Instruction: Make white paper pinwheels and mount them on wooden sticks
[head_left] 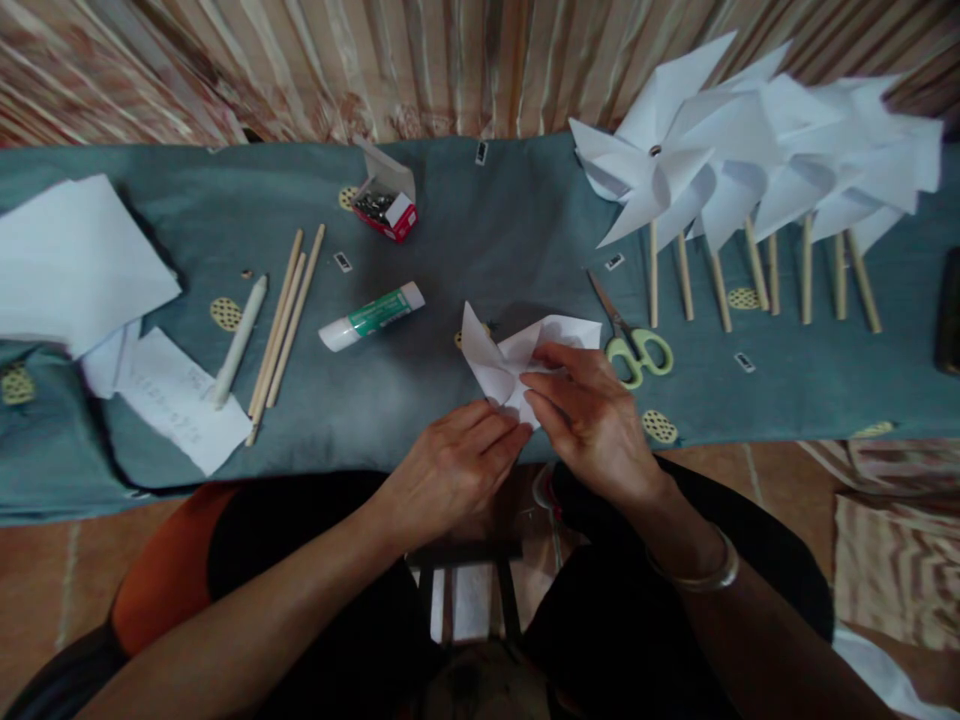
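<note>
A white paper piece (517, 358), partly folded with raised flaps, lies near the front edge of a table covered in blue-grey cloth (480, 260). My right hand (592, 415) pinches the folded paper at its middle, fingers pressed together on it. My left hand (450, 465) rests at the paper's lower left corner, its fingertips closed against the paper's edge. Green-handled scissors (634, 340) lie just right of the paper. A glue stick (371, 316) lies to its left.
Several finished white paper pinwheels (750, 150) on wooden sticks lie at the back right. Wooden sticks (285, 320) and a white pen (240, 340) lie left of the glue. White sheets (75, 260) are stacked at far left. An open red box of pins (386, 205) sits behind.
</note>
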